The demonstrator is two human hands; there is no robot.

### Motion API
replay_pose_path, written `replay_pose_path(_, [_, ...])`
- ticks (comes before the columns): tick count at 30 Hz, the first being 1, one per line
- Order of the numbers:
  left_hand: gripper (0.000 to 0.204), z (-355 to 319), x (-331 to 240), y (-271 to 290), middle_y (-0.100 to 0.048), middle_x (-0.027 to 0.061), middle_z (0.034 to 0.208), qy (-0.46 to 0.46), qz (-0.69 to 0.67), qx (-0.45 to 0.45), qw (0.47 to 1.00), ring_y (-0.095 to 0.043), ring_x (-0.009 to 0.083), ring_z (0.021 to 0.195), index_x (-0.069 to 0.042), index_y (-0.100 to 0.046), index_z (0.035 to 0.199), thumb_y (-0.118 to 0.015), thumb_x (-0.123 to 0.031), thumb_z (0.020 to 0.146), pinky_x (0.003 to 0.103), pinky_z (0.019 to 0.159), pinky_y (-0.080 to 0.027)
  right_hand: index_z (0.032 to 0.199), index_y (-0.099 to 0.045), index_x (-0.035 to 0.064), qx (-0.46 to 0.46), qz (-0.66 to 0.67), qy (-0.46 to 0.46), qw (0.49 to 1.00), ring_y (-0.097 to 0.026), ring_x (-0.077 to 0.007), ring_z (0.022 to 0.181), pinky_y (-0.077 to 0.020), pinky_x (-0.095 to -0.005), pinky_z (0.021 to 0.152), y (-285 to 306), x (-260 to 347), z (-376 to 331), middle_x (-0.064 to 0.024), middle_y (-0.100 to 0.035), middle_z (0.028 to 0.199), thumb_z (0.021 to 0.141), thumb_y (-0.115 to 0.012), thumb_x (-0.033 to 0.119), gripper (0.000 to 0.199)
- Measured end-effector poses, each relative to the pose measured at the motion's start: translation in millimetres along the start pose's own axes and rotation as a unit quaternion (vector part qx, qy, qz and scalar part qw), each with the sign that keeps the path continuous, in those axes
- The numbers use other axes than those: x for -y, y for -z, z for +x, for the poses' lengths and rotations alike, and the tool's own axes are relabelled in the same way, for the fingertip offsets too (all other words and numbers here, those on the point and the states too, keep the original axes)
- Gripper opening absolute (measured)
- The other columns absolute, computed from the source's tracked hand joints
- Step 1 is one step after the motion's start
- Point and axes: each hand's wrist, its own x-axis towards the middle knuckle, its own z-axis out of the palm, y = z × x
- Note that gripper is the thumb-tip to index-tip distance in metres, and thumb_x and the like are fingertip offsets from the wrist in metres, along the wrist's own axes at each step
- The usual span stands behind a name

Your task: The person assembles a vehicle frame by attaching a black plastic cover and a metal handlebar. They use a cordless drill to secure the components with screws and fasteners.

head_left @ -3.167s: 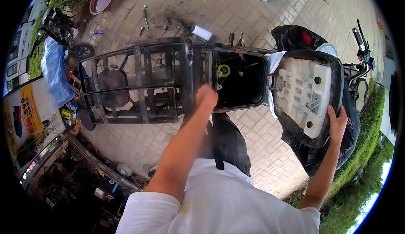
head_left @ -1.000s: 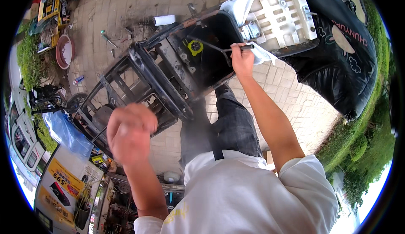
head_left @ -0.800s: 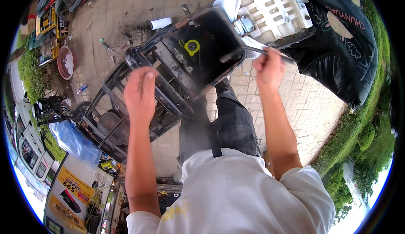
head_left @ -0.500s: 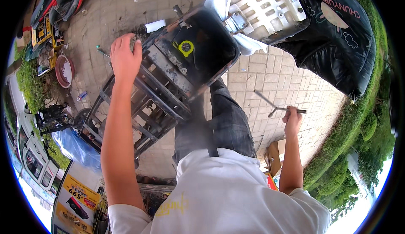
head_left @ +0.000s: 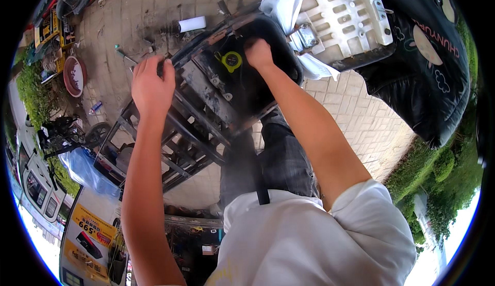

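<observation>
My left hand (head_left: 153,87) is curled over the outer end of a black metal frame (head_left: 180,112), a dark bit showing between thumb and forefinger. Reaching into the open black storage box (head_left: 281,87) is my right hand (head_left: 259,55), closed, its fingertips lost in the dark interior. What it holds, if anything, is hidden. Beside it in the box lies a yellow-green tape measure (head_left: 231,61). A flat metal plate (head_left: 209,77) spans the box's left side. The box's lid, a seat with a whitish ribbed plastic underside (head_left: 343,20), is tipped back on a metal hinge (head_left: 307,36).
A black padded cover (head_left: 412,80) hangs at the right, before a hedge (head_left: 438,167). On the paving at left are a white cylinder (head_left: 192,24), a screwdriver-like tool (head_left: 124,54) and a reddish basin (head_left: 76,76). Blue plastic sheeting (head_left: 87,175) lies beyond the frame.
My right hand has swung from the right side into the box. The three-armed wrench it held is out of sight now. My left hand stays on the frame.
</observation>
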Motion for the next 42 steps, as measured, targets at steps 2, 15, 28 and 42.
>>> replay_pose_path(2, [0.020, 4, -7, 1, -0.064, 0.0109, 0.091, 0.003, -0.005, 0.008, 1.000, -0.058, 0.0312, 0.094, -0.006, -0.064, 0.094, -0.063, -0.024, 0.084, 0.041, 0.080, -0.046, 0.083, -0.071, 0.0054, -0.031, -0.101, -0.054, 0.993, -0.065, -0.0350, 0.091, -0.0538, -0.0392, 0.081, -44, -27, 46, -0.0183, -0.068, 0.091, 0.074, -0.065, 0.010, 0.012])
replay_pose_path(15, [0.018, 3, -7, 4, -0.064, 0.0097, 0.087, 0.012, -0.011, 0.015, 1.000, -0.059, 0.0304, 0.088, -0.005, -0.064, 0.091, -0.066, -0.020, 0.080, 0.040, 0.077, -0.047, 0.097, -0.068, 0.0079, -0.090, 0.051, -0.077, 0.992, -0.064, -0.0388, 0.093, -0.0512, -0.0460, 0.081, -99, -42, 80, -0.0213, -0.067, 0.096, 0.074, -0.072, 0.020, 0.026])
replay_pose_path(28, [0.023, 2, -1, 4, -0.065, 0.0123, 0.096, 0.032, 0.002, 0.076, 0.997, -0.059, 0.0317, 0.093, -0.005, -0.065, 0.098, -0.063, -0.025, 0.086, 0.038, 0.081, -0.047, 0.099, -0.069, 0.0057, -0.172, 0.078, 0.003, 0.982, -0.067, -0.0317, 0.090, -0.0518, -0.0368, 0.082, -105, -88, 38, -0.0154, -0.069, 0.097, 0.077, -0.061, 0.015, 0.026])
replay_pose_path(42, [0.049, -47, -67, -2, -0.049, 0.0208, 0.128, -0.032, -0.062, 0.113, 0.991, -0.045, 0.0368, 0.120, -0.001, -0.049, 0.126, -0.067, -0.016, 0.082, 0.043, 0.103, -0.035, 0.097, -0.066, 0.0006, 0.049, 0.315, -0.072, 0.945, -0.057, -0.0134, 0.057, -0.0470, -0.0263, 0.054, 91, 13, -93, -0.0059, -0.062, 0.075, 0.083, -0.055, 0.008, 0.020])
